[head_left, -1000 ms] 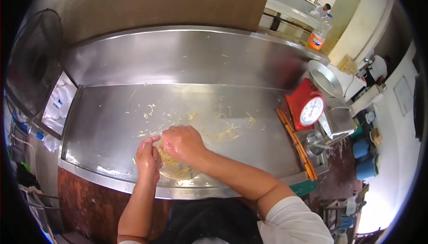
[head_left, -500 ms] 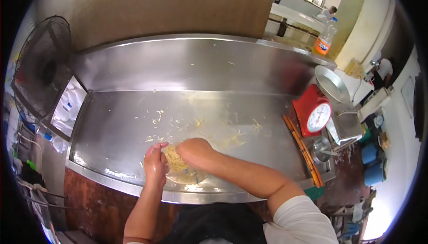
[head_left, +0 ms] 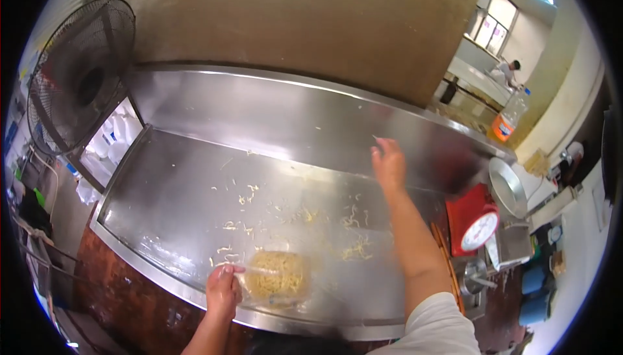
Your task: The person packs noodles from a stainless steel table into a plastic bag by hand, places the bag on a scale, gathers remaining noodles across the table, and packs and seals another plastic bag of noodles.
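Note:
A clear plastic bag of yellow noodles lies near the front edge of the steel table. My left hand is at the bag's left side, its fingers closed on the gathered plastic. Raised over the back of the table, my right hand has its fingers apart and appears to hold nothing. Loose noodle scraps are scattered across the table's middle.
At the right stand a red scale, a metal pan, a steel pot and wooden sticks. An orange drink bottle tops the back ledge. A fan stands left. A person is far off.
My right hand has left the bag and moved up and to the right, its fingers now apart. More of the noodle bag shows. The camera view has shifted and tilted.

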A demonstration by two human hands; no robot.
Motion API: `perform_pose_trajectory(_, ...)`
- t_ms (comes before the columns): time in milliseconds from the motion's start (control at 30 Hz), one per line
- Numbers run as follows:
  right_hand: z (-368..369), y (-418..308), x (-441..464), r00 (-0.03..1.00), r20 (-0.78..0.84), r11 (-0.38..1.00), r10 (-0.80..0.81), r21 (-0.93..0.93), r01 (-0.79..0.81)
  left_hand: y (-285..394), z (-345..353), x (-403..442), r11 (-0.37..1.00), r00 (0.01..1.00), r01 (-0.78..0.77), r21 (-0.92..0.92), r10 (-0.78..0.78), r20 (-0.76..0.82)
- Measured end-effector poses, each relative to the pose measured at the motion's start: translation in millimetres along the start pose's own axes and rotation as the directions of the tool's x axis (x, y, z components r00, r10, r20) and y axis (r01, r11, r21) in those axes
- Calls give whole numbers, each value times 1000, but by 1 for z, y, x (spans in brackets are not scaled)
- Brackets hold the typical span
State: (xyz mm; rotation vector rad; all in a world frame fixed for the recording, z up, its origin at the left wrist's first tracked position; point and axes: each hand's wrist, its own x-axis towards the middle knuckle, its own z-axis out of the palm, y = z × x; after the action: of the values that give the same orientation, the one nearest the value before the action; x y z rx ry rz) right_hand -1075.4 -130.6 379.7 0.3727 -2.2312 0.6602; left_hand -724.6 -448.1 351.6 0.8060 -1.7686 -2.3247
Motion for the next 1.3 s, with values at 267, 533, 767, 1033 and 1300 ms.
perform_pose_trajectory(267,101,3,-7,958,287,999,-8,53,-8,-22,-15,5,992,997,76,-105,-77,-10)
perform_pose_trajectory(533,150,-46,-14,777,628,979,-38,-133,156,-5,-3,16,983,990,127,-135,-118,74)
perform_pose_trajectory(767,142,-67,-18,911,342,961,-232,-67,270,-20,-10,20,959,973,224,-175,-210,92)
perform_pose_trajectory(1033,143,-72,-28,932,267,958,-246,-79,275,-21,-22,17,945,953,301,-130,-292,83)
perform_pose_trajectory(1300,156,-67,-48,840,543,991,-20,-103,91,-28,-26,17,928,954,297,-224,-277,116)
